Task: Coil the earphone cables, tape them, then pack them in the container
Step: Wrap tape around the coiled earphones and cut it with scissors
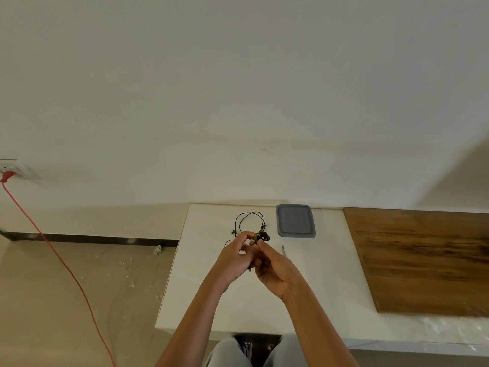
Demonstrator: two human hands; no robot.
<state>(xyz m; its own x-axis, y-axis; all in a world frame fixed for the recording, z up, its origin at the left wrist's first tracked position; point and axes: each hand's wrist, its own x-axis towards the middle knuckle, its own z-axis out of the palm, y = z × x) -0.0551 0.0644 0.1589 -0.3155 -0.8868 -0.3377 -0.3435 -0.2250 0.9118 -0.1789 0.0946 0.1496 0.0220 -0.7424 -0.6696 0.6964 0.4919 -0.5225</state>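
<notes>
A black earphone cable (250, 219) loops on the white table (330, 274) just beyond my hands. My left hand (234, 256) pinches part of the cable between thumb and fingers. My right hand (272, 266) pinches the cable beside it, close to a small black and orange bundle (262, 236) at my fingertips. A grey rectangular container (295, 221) with its lid on stands to the right of the cable, near the wall. A thin metal tool (283, 250), perhaps scissors or tweezers, lies on the table right of my right hand. No tape can be made out.
A dark wooden board (423, 260) covers the table's right part. A red cord (53, 255) runs from a wall socket (16, 169) down across the floor at the left. My knees show below the table's front edge.
</notes>
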